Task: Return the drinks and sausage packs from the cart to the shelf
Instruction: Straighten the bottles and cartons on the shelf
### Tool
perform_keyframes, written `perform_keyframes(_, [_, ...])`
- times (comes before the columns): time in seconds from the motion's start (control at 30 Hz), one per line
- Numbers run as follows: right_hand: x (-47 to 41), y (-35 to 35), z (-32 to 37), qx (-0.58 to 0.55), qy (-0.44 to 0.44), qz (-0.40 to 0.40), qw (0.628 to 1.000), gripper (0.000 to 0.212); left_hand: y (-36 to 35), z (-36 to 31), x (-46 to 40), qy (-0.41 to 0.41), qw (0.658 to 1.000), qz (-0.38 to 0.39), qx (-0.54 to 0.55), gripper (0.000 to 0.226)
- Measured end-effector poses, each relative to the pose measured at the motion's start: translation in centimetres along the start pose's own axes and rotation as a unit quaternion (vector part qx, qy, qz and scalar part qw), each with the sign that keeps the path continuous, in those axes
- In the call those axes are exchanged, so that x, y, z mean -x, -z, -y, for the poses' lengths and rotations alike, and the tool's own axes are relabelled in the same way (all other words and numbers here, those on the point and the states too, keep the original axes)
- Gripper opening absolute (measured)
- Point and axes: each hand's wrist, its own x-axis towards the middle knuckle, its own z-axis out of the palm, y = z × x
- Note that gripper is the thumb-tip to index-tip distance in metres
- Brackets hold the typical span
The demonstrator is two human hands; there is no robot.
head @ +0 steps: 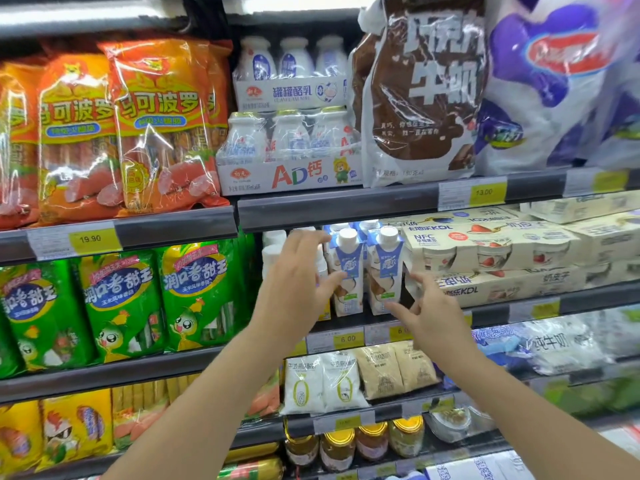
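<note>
Two blue-and-white drink cartons with white caps stand side by side on the middle shelf, the left carton (347, 271) and the right carton (385, 268). My left hand (298, 282) is just left of the left carton, fingers spread, with the thumb tip touching its side. Low at the right carton's right edge, my right hand (431, 315) has its fingers apart, index and thumb tips against the carton. Neither hand is closed around a carton. Sausage packs fill the left bay: orange packs (162, 126) on top and green packs (197, 292) below. The cart is out of view.
Cream yogurt multipacks (491, 251) crowd the right of the cartons and white bottles (273, 251) stand behind my left hand. Above are bottle multipacks (291, 150) and a brown milk bag (422, 91). Below sit white pouches (322, 382), jars (370, 441) and yellow sausage packs (76, 427).
</note>
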Motion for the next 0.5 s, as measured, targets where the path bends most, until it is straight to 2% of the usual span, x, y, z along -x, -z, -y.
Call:
perform_keyframes(0.1, [-0.8, 0.0, 0.3, -0.022, -0.039, 0.068, 0.997, 0.064, -1.2, -1.5, -2.5, 0.063, 0.994, 0.083, -0.026, 0.063])
perform_keyframes(0.23, [-1.8, 0.2, 0.7, -0.032, -0.048, 0.108, 0.993, 0.042, -2.6, -2.1, -4.1, 0.105, 0.981, 0.117, -0.111, 0.07])
perform_keyframes(0.4, [-3.0, 0.1, 1.0, 0.014, -0.033, 0.106, 0.994, 0.026, -2.9, -2.2, -5.1, 0.143, 0.974, 0.119, -0.13, 0.05])
perform_keyframes(0.5, [-3.4, -0.2, 1.0, -0.017, -0.04, 0.119, 0.992, 0.024, -3.2, -2.2, -5.4, 0.143, 0.974, 0.119, -0.132, 0.04])
